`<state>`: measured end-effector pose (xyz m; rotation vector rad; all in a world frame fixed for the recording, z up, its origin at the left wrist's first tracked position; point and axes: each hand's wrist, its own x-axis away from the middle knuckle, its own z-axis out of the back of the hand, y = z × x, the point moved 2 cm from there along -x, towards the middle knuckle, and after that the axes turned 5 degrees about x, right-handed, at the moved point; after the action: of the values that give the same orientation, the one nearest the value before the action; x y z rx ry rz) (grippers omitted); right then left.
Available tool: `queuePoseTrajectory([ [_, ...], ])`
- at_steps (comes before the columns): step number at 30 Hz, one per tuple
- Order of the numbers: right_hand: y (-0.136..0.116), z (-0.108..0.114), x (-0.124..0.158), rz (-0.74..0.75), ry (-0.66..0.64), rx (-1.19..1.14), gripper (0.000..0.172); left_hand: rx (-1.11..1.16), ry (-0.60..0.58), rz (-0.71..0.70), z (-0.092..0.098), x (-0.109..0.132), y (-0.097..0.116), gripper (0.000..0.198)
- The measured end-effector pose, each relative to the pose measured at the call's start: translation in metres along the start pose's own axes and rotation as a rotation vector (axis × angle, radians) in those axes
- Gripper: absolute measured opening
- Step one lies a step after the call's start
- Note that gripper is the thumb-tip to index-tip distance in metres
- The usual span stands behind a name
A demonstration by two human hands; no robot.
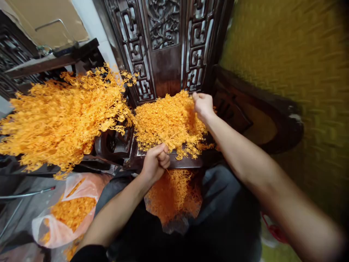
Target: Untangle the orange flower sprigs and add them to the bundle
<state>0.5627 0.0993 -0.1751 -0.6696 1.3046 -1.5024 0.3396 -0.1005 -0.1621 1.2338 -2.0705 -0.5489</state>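
Head view is the only one we have, and it looks down over our two bare forearms toward a dark carved wooden chair (166, 54). Our left hand (156, 160) is closed into a fist around the lower stems of an orange sprig bundle (169, 123), which fans out above the fist and rests against the front edge of the chair seat, just below the carved back panel. Our right hand (203, 105) is at the upper right edge of that same bundle, fingers curled and pinched into the sprigs; we cannot tell exactly how much it has hold of. Below the left fist, more orange sprigs (174, 196) hang down over our dark lap. To the left, a much larger orange heap (62, 116) lies spread across a dark low stand, well apart from both hands. At the lower left, a translucent plastic bag (68, 211) lies on the floor with loose orange pieces inside. A yellow-green wall (300, 65) fills the right side, blurred.
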Motion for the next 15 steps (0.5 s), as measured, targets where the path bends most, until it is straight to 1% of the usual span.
queuePoseTrajectory([
  [2, 0.014, -0.002, -0.002, -0.062, -0.115, -0.032, 0.028, 0.062, 0.003, 0.024, 0.006, -0.005, 0.005, 0.027],
  [3, 0.016, -0.005, 0.001, -0.053, -0.169, -0.017, 0.024, 0.097, 0.006, 0.027, 0.009, -0.01, 0.009, 0.028],
  [4, 0.015, -0.01, 0.006, -0.001, -0.219, 0.013, 0.024, 0.128, 0.01, 0.024, 0.011, -0.014, 0.013, 0.029],
  [5, 0.01, -0.015, 0.014, 0.078, -0.239, 0.054, 0.03, 0.156, 0.02, 0.015, 0.012, -0.019, 0.016, 0.031],
  [7, -0.005, -0.022, 0.033, 0.241, -0.186, 0.126, 0.044, 0.197, 0.052, -0.012, 0.013, -0.027, 0.022, 0.032],
  [9, -0.022, -0.029, 0.057, 0.318, -0.143, 0.13, 0.056, 0.226, 0.068, -0.029, 0.01, -0.033, 0.023, 0.032],
  [11, -0.037, -0.037, 0.082, 0.314, -0.177, 0.083, 0.066, 0.243, 0.061, -0.044, 0.005, -0.036, 0.022, 0.03],
  [12, -0.043, -0.042, 0.092, 0.291, -0.203, 0.058, 0.068, 0.246, 0.052, -0.055, 0.002, -0.037, 0.02, 0.03],
  [13, -0.046, -0.047, 0.099, 0.262, -0.218, 0.036, 0.068, 0.244, 0.045, -0.066, -0.001, -0.038, 0.018, 0.029],
  [15, -0.048, -0.056, 0.103, 0.21, -0.203, 0.016, 0.057, 0.229, 0.039, -0.083, -0.007, -0.038, 0.013, 0.029],
])
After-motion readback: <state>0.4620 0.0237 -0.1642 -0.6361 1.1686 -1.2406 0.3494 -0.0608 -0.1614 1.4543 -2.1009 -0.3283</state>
